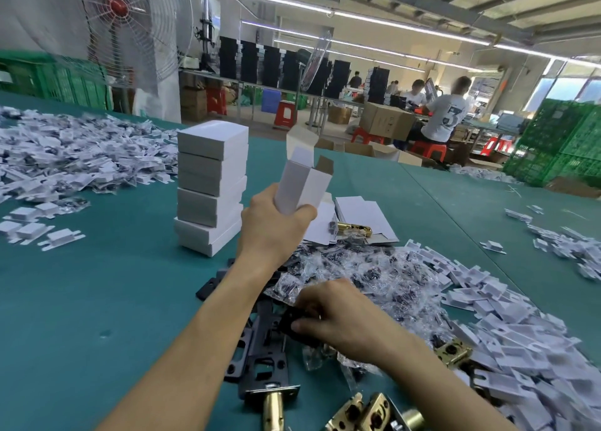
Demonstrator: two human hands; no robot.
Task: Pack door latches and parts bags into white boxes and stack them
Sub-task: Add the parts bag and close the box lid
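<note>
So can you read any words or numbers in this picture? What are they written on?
"3": a big number on the back of a seated person's white T-shirt.
Cardboard box beside that person: dark print, too blurred to read.
White box in the left hand and the stack of white boxes: no writing on the sides that show.
Nothing else can be read.

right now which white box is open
The white box gripped in the left hand: its top flaps stand open, while those in the stack are all closed.
</note>
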